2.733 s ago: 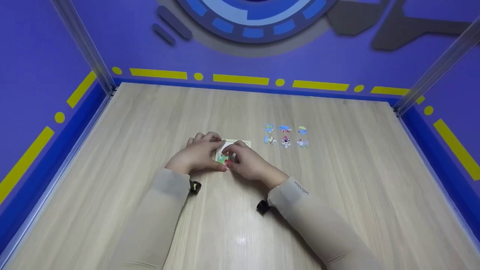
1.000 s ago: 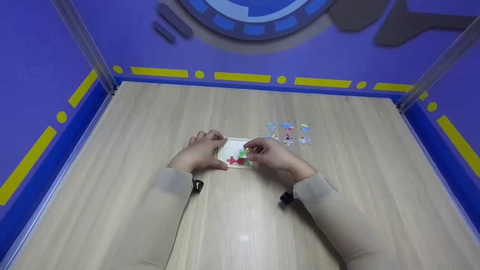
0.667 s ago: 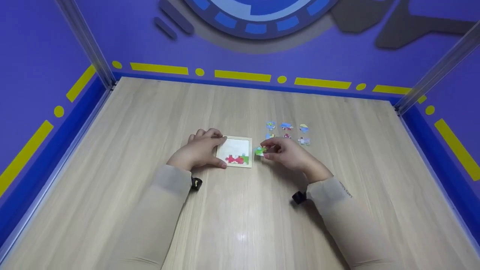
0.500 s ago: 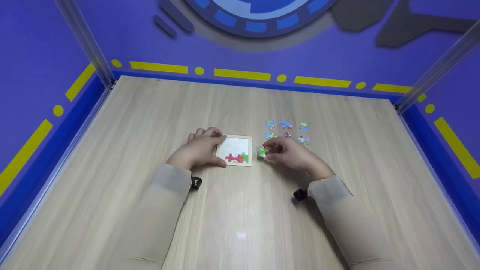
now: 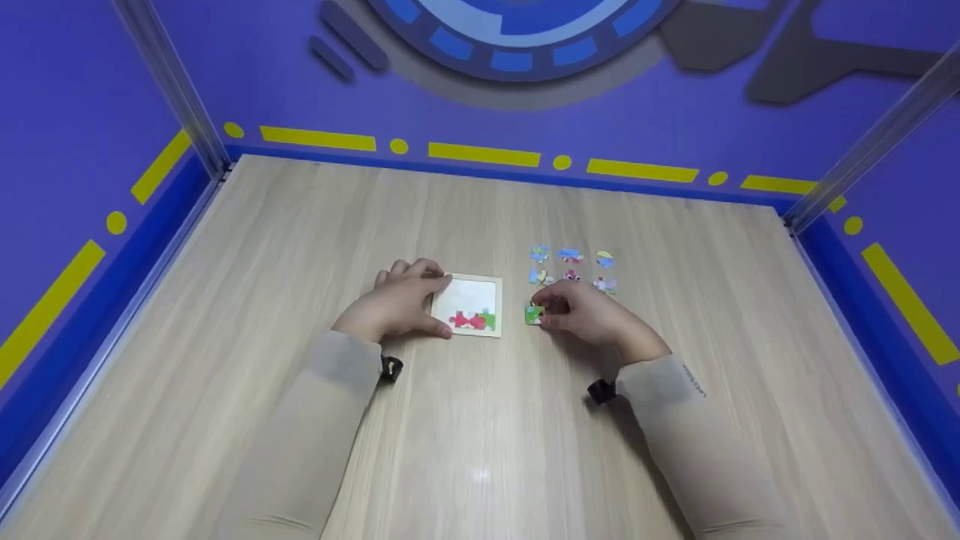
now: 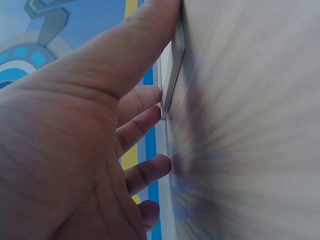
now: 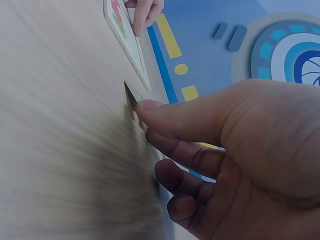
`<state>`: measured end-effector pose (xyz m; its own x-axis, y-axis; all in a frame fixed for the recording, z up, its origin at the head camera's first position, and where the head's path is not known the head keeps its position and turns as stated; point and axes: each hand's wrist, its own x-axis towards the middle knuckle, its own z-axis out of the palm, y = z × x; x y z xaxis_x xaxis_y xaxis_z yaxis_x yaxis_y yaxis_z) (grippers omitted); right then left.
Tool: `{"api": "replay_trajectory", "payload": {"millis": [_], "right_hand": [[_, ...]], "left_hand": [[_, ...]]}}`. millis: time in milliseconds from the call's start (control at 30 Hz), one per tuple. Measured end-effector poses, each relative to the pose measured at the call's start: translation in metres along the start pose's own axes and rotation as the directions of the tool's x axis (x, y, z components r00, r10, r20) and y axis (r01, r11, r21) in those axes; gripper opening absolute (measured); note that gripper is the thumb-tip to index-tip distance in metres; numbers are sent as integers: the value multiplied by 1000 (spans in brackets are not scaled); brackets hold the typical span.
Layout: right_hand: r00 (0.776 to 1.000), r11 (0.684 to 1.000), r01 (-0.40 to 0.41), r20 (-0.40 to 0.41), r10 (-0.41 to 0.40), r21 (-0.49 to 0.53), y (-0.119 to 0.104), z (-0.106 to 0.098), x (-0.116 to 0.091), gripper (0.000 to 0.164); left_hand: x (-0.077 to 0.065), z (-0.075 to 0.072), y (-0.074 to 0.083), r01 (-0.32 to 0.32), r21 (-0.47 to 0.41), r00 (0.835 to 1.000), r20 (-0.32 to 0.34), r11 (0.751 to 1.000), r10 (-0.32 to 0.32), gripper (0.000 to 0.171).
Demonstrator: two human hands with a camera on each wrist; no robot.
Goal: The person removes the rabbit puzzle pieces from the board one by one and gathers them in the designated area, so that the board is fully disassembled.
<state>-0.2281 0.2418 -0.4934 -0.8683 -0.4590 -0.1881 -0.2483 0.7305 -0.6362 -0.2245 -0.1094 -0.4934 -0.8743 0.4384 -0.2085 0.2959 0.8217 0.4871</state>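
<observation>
A small square puzzle frame [image 5: 466,336] lies mid-table in the head view. Two red pieces [image 5: 466,322] and a green one [image 5: 487,319] sit along its near edge. My left hand [image 5: 397,304] holds the frame's left side, thumb at the near corner and index finger at the far corner. Just right of the frame, my right hand [image 5: 589,311] pinches a green puzzle piece [image 5: 533,314] between thumb and fingers. The right wrist view shows this thumb [image 7: 175,117] on the piece, close over the table; the curled fingers hide part of it.
Beyond the right hand lie several loose jigsaw pieces [image 5: 570,255] in two rows; the fingers overlap the nearer row in the head view. The wooden table [image 5: 450,442] is bounded by blue-purple walls [image 5: 480,112] at the back and sides.
My right hand has moved off the frame to the right, carrying the green piece, and then slightly toward me. My left hand has stayed at the frame's left side.
</observation>
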Motion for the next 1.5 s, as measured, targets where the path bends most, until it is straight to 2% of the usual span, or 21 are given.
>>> {"api": "replay_trajectory", "payload": {"millis": [567,767,867,1067,1200,1333,1500], "right_hand": [[999,999,-39,-31,39,14,-2,-3,3,40],[995,998,25,-96,-20,53,-17,1,4,38],[993,995,49,-107,-40,84,-28,7,7,40],[995,982,75,-71,-63,172,-56,24,18,46],[996,975,76,-63,-64,208,-73,35,25,44],[997,979,75,-48,-67,191,-81,49,29,40],[996,988,76,-46,-71,137,-81,59,32,41]], "left_hand": [[-2,-5,-3,4,-3,1000,1,1000,-4,105],[-3,-6,-4,-2,7,1000,-10,1000,2,102],[-3,-4,-4,1,6,1000,-14,1000,-1,103],[-1,4,-5,2,-11,1000,-11,1000,-2,103],[1,6,-4,-10,-3,1000,-18,1000,10,103],[1,5,-4,-19,19,1000,-22,1000,19,103],[1,1,-5,-34,19,999,-28,999,34,103]]}}
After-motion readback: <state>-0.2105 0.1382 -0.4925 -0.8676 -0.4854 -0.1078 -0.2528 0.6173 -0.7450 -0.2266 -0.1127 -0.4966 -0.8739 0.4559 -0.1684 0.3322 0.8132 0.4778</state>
